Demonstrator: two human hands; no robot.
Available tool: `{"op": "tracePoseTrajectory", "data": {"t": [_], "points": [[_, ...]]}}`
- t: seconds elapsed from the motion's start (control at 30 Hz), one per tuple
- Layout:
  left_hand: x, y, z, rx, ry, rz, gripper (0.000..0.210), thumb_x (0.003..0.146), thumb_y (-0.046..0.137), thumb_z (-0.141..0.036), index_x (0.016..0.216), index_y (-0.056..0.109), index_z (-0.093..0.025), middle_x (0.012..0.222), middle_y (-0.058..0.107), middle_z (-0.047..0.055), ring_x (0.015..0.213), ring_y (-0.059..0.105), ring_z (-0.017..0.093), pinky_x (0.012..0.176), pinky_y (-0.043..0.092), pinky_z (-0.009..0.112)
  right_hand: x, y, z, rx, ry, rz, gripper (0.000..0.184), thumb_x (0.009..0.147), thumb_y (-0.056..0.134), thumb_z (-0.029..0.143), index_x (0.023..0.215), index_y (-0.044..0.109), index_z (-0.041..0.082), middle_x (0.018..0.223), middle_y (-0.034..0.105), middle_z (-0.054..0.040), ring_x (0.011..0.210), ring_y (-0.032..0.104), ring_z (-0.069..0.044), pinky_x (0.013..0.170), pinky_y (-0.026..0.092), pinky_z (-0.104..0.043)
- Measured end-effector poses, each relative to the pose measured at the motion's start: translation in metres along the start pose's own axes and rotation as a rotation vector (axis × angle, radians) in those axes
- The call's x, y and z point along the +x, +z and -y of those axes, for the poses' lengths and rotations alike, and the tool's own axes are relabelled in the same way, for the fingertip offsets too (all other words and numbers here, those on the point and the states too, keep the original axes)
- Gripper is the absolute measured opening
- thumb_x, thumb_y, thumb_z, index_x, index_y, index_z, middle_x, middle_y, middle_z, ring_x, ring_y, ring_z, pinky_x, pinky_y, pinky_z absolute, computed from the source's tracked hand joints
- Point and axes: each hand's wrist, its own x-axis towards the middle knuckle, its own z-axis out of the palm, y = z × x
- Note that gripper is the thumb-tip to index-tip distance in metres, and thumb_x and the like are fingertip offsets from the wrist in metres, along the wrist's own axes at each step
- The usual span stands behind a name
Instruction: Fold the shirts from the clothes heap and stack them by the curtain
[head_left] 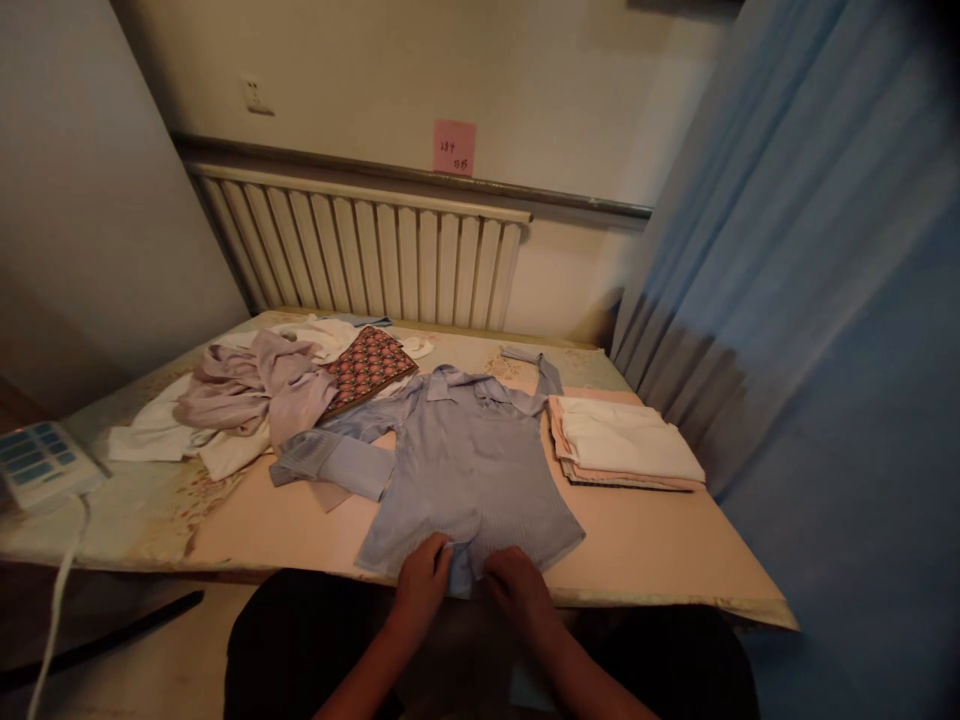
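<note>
A blue-grey striped shirt (472, 455) lies spread on the table, collar at the far side and hem towards me. Its left-side sleeve is folded over beside the body; the other stretches away to the far right. My left hand (421, 580) is closed on the hem near the table's front edge, thumb on top. A short way to the right, my right hand (520, 590) also grips the hem, fingers curled under and partly hidden. Between the two hands a bit of the cloth hangs over the edge.
Folded white and peach cloths (630, 440) are stacked at the right. On the left lie a crumpled mauve garment (255, 385), white clothes (161, 425) and a patterned red-black cloth (371, 365). A white power strip (49, 465) sits at the left edge. Blue curtain (787, 250) borders the right; a radiator (375, 250) stands behind.
</note>
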Motion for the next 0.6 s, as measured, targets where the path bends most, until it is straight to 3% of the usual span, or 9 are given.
{"op": "tracePoseTrajectory", "data": {"t": [0.37, 0.6], "points": [[-0.006, -0.008, -0.016, 0.129, 0.155, 0.023, 0.024, 0.092, 0.038, -0.029, 0.080, 0.057, -0.020, 0.084, 0.061, 0.005, 0.081, 0.056, 0.019, 0.075, 0.042, 0.031, 0.005, -0.008, 0.012, -0.036, -0.020, 0.030, 0.014, 0.087, 0.051, 0.010, 0.079, 0.058, 0.018, 0.080, 0.061, -0.0016, 0.080, 0.051, -0.016, 0.070, 0.035, -0.026], [-0.007, -0.010, -0.017, 0.131, 0.150, 0.020, 0.023, 0.092, 0.038, -0.029, 0.082, 0.057, -0.020, 0.085, 0.061, 0.006, 0.082, 0.057, 0.019, 0.076, 0.043, 0.031, 0.007, -0.002, 0.015, -0.102, -0.093, 0.012, 0.011, 0.087, 0.051, 0.012, 0.082, 0.058, 0.019, 0.082, 0.060, -0.0025, 0.081, 0.051, -0.017, 0.072, 0.035, -0.026]]}}
